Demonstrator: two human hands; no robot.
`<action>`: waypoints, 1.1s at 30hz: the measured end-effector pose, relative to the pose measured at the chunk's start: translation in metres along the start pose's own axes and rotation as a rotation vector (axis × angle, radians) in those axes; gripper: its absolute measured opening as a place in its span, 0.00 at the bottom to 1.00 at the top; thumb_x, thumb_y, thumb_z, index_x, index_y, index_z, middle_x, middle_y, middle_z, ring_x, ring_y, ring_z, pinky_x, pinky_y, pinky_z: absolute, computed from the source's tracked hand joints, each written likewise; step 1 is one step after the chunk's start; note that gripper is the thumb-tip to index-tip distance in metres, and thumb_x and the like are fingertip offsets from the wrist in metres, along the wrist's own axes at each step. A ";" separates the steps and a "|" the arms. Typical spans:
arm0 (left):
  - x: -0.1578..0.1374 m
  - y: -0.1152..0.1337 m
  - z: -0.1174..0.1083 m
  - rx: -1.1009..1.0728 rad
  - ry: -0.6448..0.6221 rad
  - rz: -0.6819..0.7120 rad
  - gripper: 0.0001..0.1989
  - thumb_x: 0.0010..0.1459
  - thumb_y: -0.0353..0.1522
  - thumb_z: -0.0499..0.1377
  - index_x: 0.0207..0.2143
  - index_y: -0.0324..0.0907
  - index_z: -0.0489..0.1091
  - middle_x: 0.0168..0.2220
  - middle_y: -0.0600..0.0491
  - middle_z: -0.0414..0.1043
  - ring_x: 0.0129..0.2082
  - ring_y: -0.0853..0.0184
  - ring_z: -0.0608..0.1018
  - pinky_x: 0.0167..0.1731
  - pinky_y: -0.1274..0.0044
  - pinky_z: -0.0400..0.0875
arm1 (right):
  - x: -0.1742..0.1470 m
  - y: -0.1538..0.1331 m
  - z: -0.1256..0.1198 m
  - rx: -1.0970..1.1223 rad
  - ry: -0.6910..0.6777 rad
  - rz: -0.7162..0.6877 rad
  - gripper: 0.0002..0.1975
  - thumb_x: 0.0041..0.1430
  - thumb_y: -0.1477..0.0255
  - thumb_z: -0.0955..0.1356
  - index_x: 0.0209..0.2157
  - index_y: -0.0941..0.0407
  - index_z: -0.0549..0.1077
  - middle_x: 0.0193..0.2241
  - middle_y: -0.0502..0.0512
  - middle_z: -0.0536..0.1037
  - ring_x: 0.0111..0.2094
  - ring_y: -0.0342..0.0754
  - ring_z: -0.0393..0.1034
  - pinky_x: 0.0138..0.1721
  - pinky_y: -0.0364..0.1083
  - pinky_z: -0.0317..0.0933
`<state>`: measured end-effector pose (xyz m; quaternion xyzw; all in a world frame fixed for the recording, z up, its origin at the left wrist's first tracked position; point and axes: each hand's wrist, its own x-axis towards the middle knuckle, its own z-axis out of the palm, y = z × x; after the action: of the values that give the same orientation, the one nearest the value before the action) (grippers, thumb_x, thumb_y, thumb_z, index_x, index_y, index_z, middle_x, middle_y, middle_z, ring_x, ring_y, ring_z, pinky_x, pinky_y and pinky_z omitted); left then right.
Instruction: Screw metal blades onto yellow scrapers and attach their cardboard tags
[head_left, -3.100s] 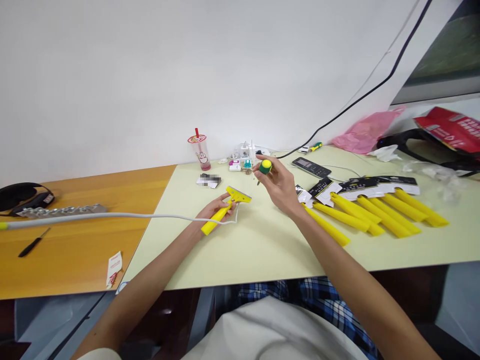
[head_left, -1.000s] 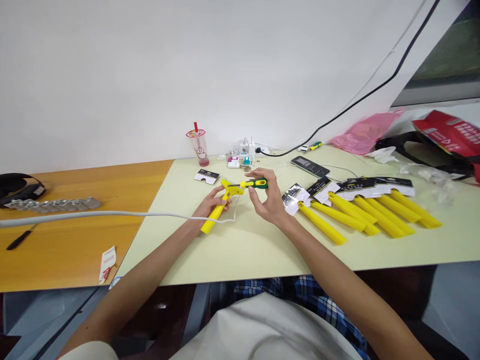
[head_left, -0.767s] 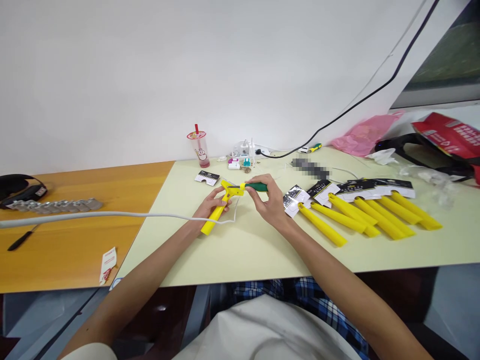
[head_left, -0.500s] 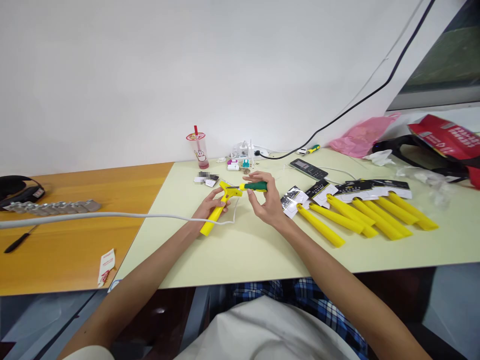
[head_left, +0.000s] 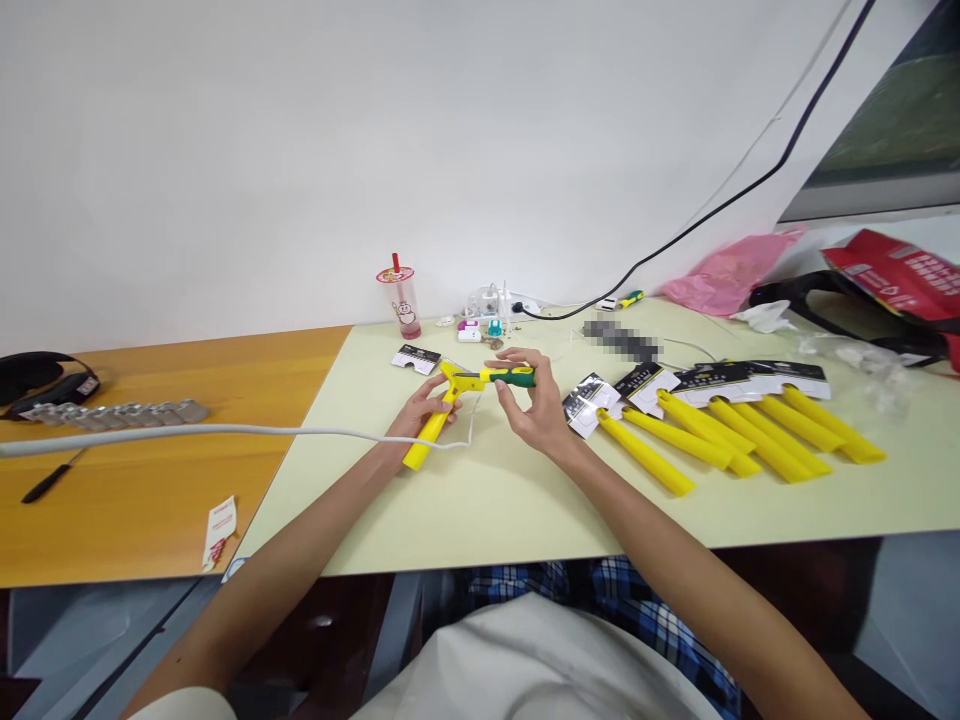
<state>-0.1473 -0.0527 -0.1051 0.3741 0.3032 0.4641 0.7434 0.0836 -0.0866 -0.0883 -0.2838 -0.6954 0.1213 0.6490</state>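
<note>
My left hand is wrapped round the handle of a yellow scraper, whose wide head tilts up and away from me. In my right hand, a screwdriver with a green and yellow handle is gripped between thumb and fingers. It lies almost level, its shaft reaching left across the scraper's head; whether the tip sits in a screw is too small to tell. Several yellow handles with black-and-white cards lie to the right of my right hand. Behind the scraper is a small black-and-white card.
A white cable crosses in front of my left wrist. At the back stand a drink cup and a power strip with plugs. On the right are a pink bag and a red packet; a black-handled tool lies left.
The view has shifted slightly, so everything sits a little further right. Both hands keep their hold on the scraper and screwdriver; the screwdriver's handle looks slightly turned.
</note>
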 end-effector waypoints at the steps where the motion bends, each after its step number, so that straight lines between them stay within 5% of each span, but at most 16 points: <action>1: 0.000 0.001 0.000 -0.005 0.004 -0.001 0.36 0.45 0.21 0.73 0.57 0.45 0.73 0.48 0.49 0.78 0.41 0.68 0.81 0.35 0.79 0.72 | 0.000 -0.001 0.001 -0.010 0.002 -0.005 0.14 0.75 0.66 0.70 0.58 0.48 0.67 0.55 0.61 0.78 0.57 0.57 0.79 0.60 0.62 0.74; 7: 0.000 0.001 0.001 -0.013 0.005 0.001 0.37 0.43 0.21 0.73 0.57 0.45 0.73 0.47 0.49 0.78 0.40 0.67 0.80 0.34 0.80 0.72 | -0.001 0.001 0.000 -0.112 0.052 0.042 0.09 0.74 0.63 0.72 0.50 0.49 0.72 0.43 0.57 0.82 0.44 0.54 0.81 0.46 0.55 0.78; 13: 0.000 0.001 0.001 -0.018 0.022 0.005 0.38 0.43 0.20 0.73 0.58 0.45 0.71 0.48 0.49 0.78 0.41 0.68 0.81 0.34 0.80 0.72 | -0.003 -0.001 0.002 0.031 -0.011 0.036 0.18 0.75 0.67 0.71 0.60 0.49 0.66 0.57 0.63 0.78 0.58 0.55 0.79 0.60 0.59 0.74; 21: 0.004 -0.001 -0.005 0.022 0.016 0.013 0.38 0.42 0.22 0.74 0.58 0.45 0.73 0.48 0.49 0.78 0.41 0.67 0.81 0.34 0.79 0.72 | -0.002 0.005 0.001 -0.082 0.091 0.156 0.12 0.72 0.59 0.74 0.48 0.49 0.73 0.43 0.56 0.82 0.45 0.54 0.80 0.48 0.55 0.76; 24: 0.004 -0.002 -0.005 0.037 0.032 0.008 0.38 0.42 0.22 0.74 0.57 0.45 0.73 0.48 0.49 0.78 0.41 0.67 0.81 0.35 0.78 0.73 | -0.003 0.007 0.001 0.010 0.112 0.246 0.15 0.73 0.57 0.73 0.51 0.49 0.70 0.45 0.56 0.81 0.47 0.54 0.80 0.51 0.56 0.76; 29: 0.003 0.000 -0.005 0.042 0.050 0.010 0.40 0.43 0.22 0.73 0.60 0.45 0.71 0.47 0.50 0.79 0.41 0.66 0.82 0.36 0.78 0.73 | -0.005 0.002 0.004 0.149 0.011 0.208 0.16 0.75 0.60 0.71 0.57 0.47 0.66 0.56 0.60 0.79 0.58 0.55 0.79 0.63 0.60 0.72; 33: 0.003 0.001 -0.004 0.012 0.055 0.016 0.40 0.41 0.21 0.74 0.58 0.45 0.71 0.48 0.49 0.79 0.40 0.67 0.81 0.34 0.79 0.72 | -0.004 0.004 0.004 0.058 0.028 0.192 0.12 0.74 0.59 0.71 0.52 0.48 0.71 0.49 0.58 0.82 0.52 0.55 0.81 0.56 0.57 0.76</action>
<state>-0.1495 -0.0484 -0.1063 0.3678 0.3234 0.4783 0.7289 0.0805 -0.0850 -0.0945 -0.3319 -0.6520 0.1990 0.6520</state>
